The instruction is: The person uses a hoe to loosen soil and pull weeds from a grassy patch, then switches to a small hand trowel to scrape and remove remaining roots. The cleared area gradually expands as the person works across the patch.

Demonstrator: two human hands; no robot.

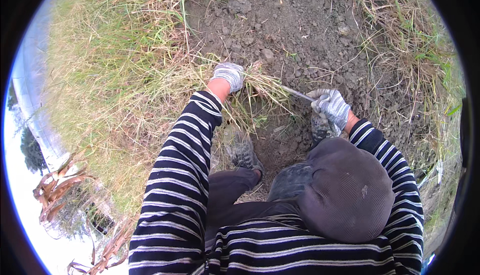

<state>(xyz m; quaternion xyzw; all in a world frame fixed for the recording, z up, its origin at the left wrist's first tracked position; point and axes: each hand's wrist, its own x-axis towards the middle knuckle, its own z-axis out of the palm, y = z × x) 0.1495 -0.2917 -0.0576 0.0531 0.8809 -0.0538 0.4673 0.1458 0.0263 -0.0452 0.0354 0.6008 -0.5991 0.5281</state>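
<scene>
My left hand (pixel 229 77), in a grey-and-white knit glove, is closed around a bunch of long grass (pixel 264 83) at the edge of the grassy patch. The stems spread out to the right of the glove. My right hand (pixel 332 106), gloved alike, grips the handle of a thin metal tool (pixel 298 93). Its shaft points left to the grass bunch, and its far end is hidden among the stems, so its kind cannot be told.
Dense grass (pixel 112 68) covers the ground at left; more dry grass (pixel 416 42) lies at right. Between them is cloddy bare soil (pixel 285 20) with small stones. My shoe (pixel 245 153) stands below my left hand. Dried leaves (pixel 60 188) hang at lower left.
</scene>
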